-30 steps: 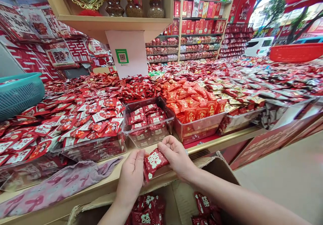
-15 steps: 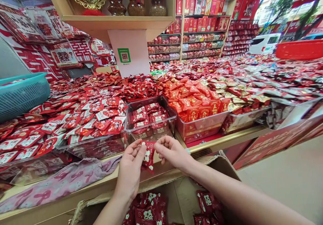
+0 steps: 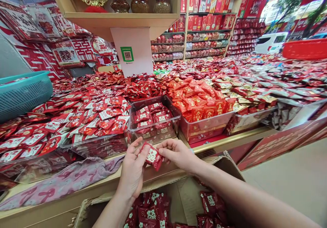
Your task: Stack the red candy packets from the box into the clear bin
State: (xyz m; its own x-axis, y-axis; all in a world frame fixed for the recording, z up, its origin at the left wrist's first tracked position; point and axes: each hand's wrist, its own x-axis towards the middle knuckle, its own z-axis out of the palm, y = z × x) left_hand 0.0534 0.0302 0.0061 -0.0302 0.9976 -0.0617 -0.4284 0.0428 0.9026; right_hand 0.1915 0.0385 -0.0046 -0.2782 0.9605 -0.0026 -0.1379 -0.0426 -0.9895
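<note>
Between my two hands is a small dark red candy packet (image 3: 153, 157) with pale lettering, tilted, its printed face toward me. My left hand (image 3: 135, 163) pinches its left side, thumb on top. My right hand (image 3: 176, 153) grips its right end between thumb and fingers. Just beyond stands a clear plastic bin (image 3: 167, 132) partly filled with rows of similar dark red packets (image 3: 143, 115). Below my hands is an open cardboard box (image 3: 182, 195) holding more loose packets of the same look (image 3: 150, 211), partly covered by my forearms.
Bins of red-and-white packets (image 3: 102, 115) lie left, orange-red packets (image 3: 204, 102) right. A pink patterned cloth (image 3: 68, 180) lies along the counter edge. A teal basket (image 3: 25, 91) sits at left, a red basket (image 3: 304, 49) far right. A wooden shelf (image 3: 120, 21) overhangs the counter.
The packet has turned from hanging upright to lying tilted, and its large pale lettering now faces me. Both hands still hold it at nearly the same spot. The view has shifted slightly.
</note>
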